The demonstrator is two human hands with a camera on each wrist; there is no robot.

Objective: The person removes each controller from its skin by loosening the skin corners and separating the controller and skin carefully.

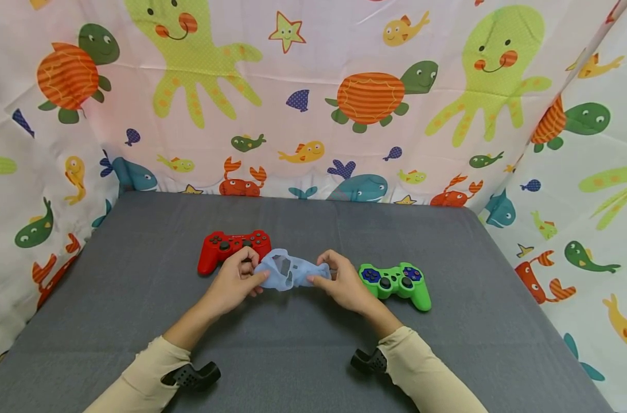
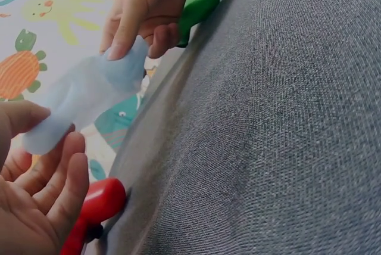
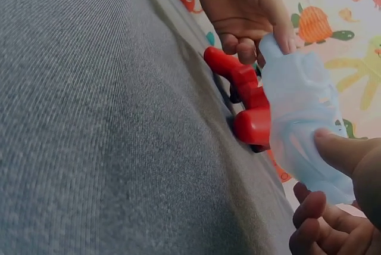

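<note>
Left hand (image 1: pixel 234 279) and right hand (image 1: pixel 345 285), fingers curled, pinch opposite ends of a pale-blue cover (image 1: pixel 304 272) with cut-outs at frame centre. The step seems to be spreading it; next likely calls for a steady two-sided grip. It looks hollow, nothing visible inside. Red controller (image 1: pixel 234 245) lies centre-left, green controller (image 1: pixel 396 281) centre-right, on the tabletop (image 1: pixel 292 355).
</note>
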